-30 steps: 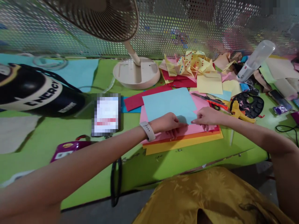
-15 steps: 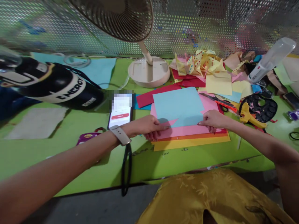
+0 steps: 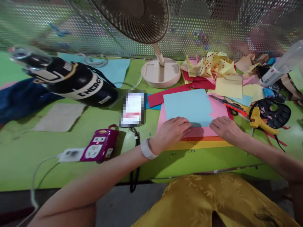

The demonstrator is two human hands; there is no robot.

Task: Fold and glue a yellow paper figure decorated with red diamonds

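A light blue sheet of paper (image 3: 188, 105) lies on top of a pink sheet (image 3: 201, 132), with orange and yellow sheets (image 3: 201, 144) showing below. My left hand (image 3: 176, 129) rests over the blue sheet's lower left part, its fingers stretched toward the right. At the lower right corner, my right hand (image 3: 224, 128) lies palm down with fingers extended on the blue and pink edges. Neither hand appears to grasp anything, though the undersides of both are hidden. The blue sheet's right edge looks jagged near my right fingers.
Left of the papers lie a phone (image 3: 132, 110), a purple power adapter (image 3: 103, 145) and a black bottle (image 3: 82, 83). A fan (image 3: 161, 75) stands behind. Scissors (image 3: 228, 104), a yellow glue gun (image 3: 262, 121), a black palette (image 3: 273, 112) and crumpled paper (image 3: 215, 64) are right.
Both hands have gone from pinching at the blue sheet's lower edge to lying flat over it. The view has shifted left, bringing the whole power adapter into sight.
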